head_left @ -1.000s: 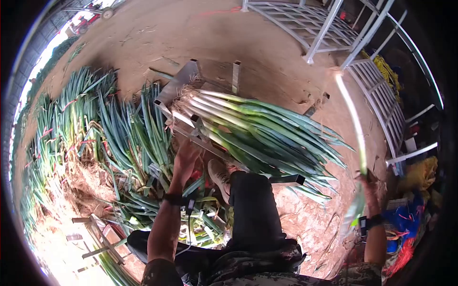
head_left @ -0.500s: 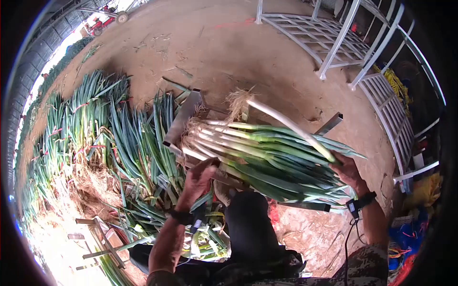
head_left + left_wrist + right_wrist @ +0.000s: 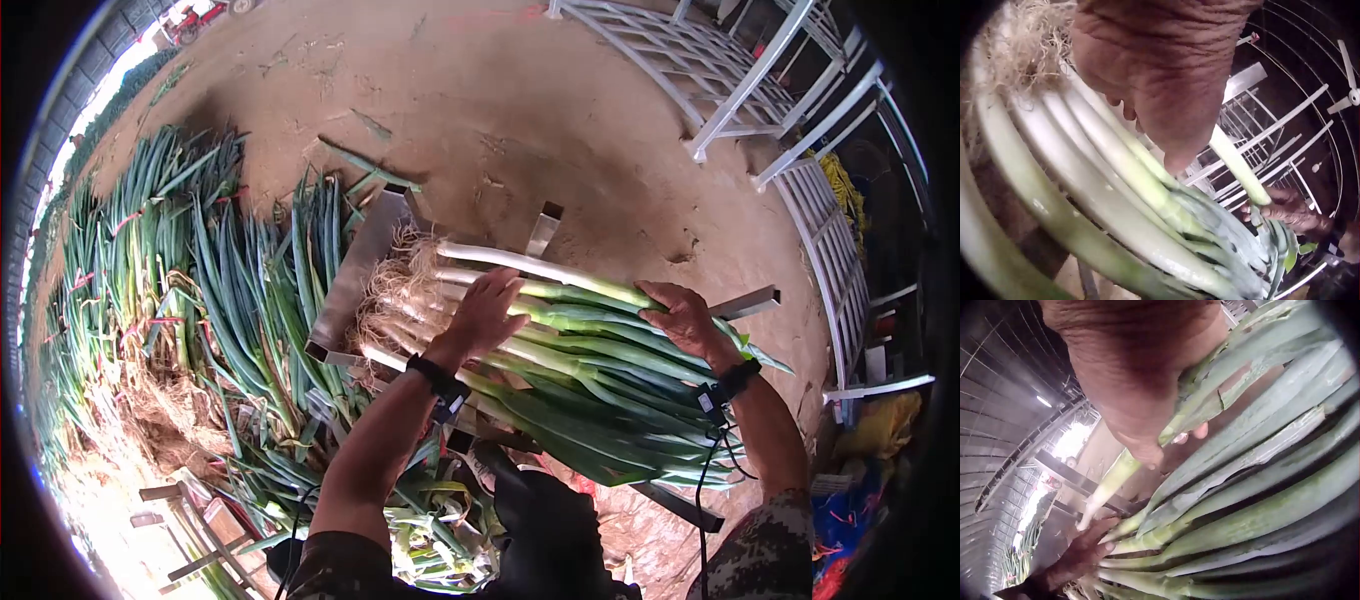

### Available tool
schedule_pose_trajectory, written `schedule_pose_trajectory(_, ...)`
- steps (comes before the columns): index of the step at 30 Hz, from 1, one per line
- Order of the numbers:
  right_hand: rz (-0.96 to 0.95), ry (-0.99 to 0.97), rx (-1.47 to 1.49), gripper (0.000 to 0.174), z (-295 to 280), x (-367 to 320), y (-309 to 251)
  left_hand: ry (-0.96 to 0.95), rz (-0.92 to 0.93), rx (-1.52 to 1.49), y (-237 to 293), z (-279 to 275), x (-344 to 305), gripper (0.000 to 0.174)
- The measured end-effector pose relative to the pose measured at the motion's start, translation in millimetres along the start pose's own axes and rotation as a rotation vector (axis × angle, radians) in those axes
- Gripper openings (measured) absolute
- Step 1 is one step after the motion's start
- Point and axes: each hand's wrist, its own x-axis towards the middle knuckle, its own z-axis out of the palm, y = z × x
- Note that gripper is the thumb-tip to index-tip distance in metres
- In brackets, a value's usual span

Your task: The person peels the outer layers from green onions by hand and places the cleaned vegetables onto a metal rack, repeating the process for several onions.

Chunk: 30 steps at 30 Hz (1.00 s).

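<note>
My right hand (image 3: 688,320) grips a long green onion (image 3: 550,266) where its white stalk turns green, thumb and fingers curled round it. This stalk lies along the far side of a bunch of large green onions (image 3: 580,370), with its roots at the left like theirs. My left hand (image 3: 487,315) rests over the white stalks near the roots, fingers fairly straight. In the left wrist view, the roots (image 3: 1029,50) hang beside that hand, and its palm hides part of the onion. A metal stand (image 3: 350,270) with an upright plate at the root end carries the bunch.
Tied bundles of green onions (image 3: 150,230) stand on the left. Trimmed leaves (image 3: 440,530) lie near my legs. A white metal rack (image 3: 700,80) stands at the far right, with blue and red netting (image 3: 840,520) nearer. Stand posts (image 3: 543,230) stick out past the bunch.
My right hand has swung the green onion from far right over the bunch and lowered it along the far side. My left hand has moved from the stand's near edge onto the white stalks.
</note>
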Motion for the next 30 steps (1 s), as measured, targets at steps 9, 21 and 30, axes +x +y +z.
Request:
schedule_pose_trajectory(9,-0.040,-0.052,0.101,0.045,26,27,4,-0.103,-0.183,0.005,-29,22,11,0.041)
schedule_pose_trajectory(21,-0.032,-0.177,0.246,0.048,73,56,33,0.075,-0.083,-0.021,-13,25,-21,0.041)
schedule_pose_trajectory(30,-0.034,-0.150,0.367,0.047,77,56,22,0.143,-0.067,-0.074,-9,24,-25,0.046)
